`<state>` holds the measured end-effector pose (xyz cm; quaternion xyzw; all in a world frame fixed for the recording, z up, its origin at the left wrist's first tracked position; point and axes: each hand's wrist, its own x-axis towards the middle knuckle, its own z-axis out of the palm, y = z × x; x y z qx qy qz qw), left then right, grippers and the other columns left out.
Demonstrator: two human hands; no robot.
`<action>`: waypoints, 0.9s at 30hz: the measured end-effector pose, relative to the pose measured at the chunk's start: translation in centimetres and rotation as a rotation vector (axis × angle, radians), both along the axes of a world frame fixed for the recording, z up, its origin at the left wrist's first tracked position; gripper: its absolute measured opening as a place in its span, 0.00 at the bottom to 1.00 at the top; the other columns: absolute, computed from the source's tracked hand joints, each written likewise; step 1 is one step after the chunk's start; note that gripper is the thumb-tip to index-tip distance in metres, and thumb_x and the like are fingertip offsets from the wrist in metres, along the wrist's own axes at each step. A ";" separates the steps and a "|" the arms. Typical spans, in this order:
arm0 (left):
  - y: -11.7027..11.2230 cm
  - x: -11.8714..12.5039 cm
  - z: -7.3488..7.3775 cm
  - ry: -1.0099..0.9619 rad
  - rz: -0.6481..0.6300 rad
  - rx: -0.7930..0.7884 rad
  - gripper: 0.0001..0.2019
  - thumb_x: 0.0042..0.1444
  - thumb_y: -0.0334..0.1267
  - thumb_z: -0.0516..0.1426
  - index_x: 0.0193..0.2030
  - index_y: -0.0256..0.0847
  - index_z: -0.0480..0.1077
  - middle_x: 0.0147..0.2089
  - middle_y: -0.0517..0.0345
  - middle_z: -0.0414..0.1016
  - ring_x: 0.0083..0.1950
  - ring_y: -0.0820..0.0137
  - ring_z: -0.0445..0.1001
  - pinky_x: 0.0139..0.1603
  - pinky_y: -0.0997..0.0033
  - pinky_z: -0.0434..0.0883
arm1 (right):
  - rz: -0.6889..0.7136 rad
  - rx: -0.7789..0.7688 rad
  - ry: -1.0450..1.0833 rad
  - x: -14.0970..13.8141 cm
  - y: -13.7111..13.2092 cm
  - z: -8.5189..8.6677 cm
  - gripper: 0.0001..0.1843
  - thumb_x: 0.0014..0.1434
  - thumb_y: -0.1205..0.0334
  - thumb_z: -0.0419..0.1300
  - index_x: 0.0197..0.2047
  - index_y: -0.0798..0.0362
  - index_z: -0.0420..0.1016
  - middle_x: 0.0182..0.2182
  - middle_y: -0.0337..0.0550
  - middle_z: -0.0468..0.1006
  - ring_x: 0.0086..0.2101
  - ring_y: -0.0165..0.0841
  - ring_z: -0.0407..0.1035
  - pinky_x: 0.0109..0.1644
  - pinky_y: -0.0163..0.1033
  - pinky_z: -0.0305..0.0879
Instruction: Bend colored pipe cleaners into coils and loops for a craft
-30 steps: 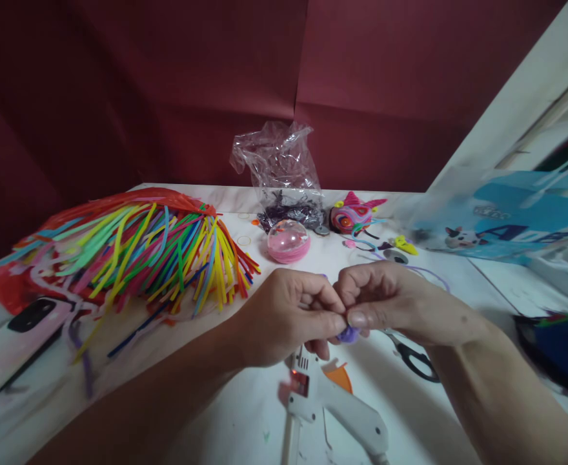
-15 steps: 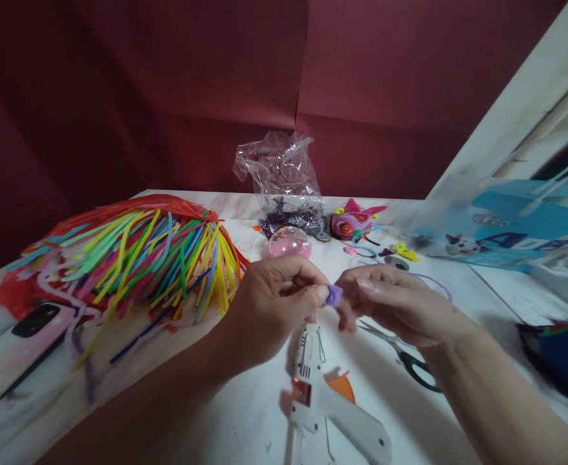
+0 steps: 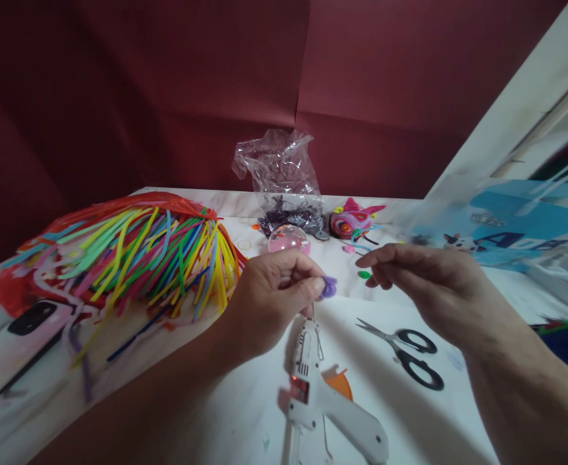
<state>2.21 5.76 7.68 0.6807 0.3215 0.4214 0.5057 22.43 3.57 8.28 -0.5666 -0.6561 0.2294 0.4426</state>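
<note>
My left hand (image 3: pixel 274 297) is closed in a pinch on a small purple fuzzy coil (image 3: pixel 329 286), held above the white table (image 3: pixel 245 400). To the right, my right hand (image 3: pixel 424 278) hovers apart from the coil with its fingers loosely spread and nothing in them. Just below my left hand lies a white glue gun (image 3: pixel 323 400), nozzle pointing away from me. Black-handled scissors (image 3: pixel 405 352) rest on the table under my right wrist.
A big heap of coloured pipe cleaners (image 3: pixel 133 252) fills the left, with a phone (image 3: pixel 27 320) beside it. At the back stand a clear plastic bag (image 3: pixel 281 181), a pink clear ball (image 3: pixel 288 240), and a pink pipe-cleaner figure (image 3: pixel 352 219). A blue printed bag (image 3: pixel 516 226) lies right.
Both hands were pinched together on the purple coil. My right hand has let go and moved right and up, uncovering the scissors; my left hand keeps the coil.
</note>
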 end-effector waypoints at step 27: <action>-0.3 0.3 -0.6 -0.010 -0.025 0.113 0.05 0.52 0.30 0.53 0.27 0.38 0.66 0.22 0.65 0.70 0.24 0.79 0.69 0.27 0.79 0.65 | 0.517 -0.597 0.706 -3.2 0.2 -1.8 0.14 0.52 0.56 0.59 0.26 0.60 0.75 0.19 0.45 0.76 0.19 0.29 0.69 0.24 0.33 0.64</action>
